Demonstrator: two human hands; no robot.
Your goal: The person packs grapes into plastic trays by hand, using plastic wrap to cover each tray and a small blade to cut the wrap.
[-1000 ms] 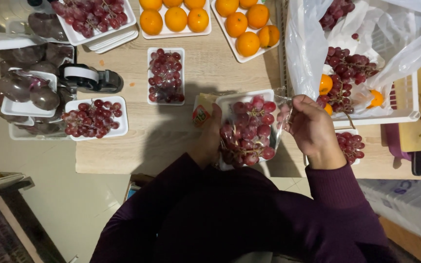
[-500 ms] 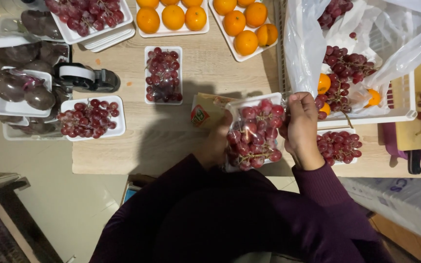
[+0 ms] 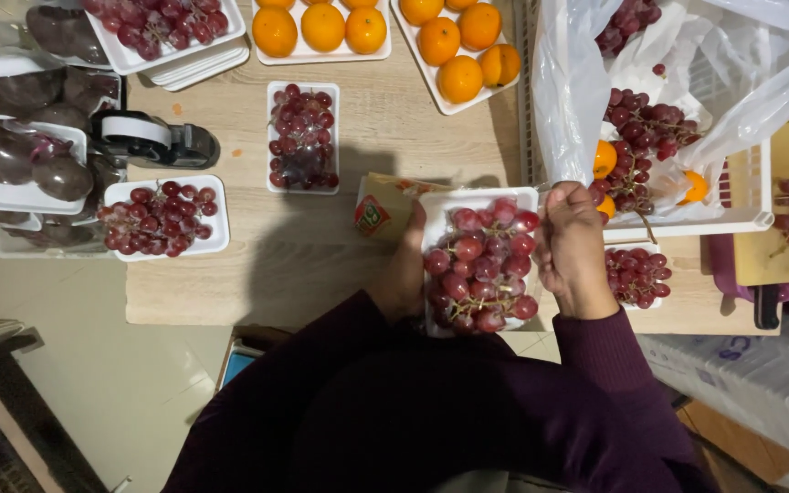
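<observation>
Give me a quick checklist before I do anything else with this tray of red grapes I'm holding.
1. Left hand on the white tray's left edge: ok.
2. Right hand at its right edge: ok.
3. Red grapes inside the rim: ok, heaped but none spilled.
4. Tray fully over the wooden table: not ok, its near end overhangs the edge.
5. Tray's underside supported: cannot tell, hidden.
6. Small carton apart from the tray: not ok, partly under its left side.

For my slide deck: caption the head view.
Both hands, left hand and right hand, hold a white tray of red grapes over a wooden table.
</observation>
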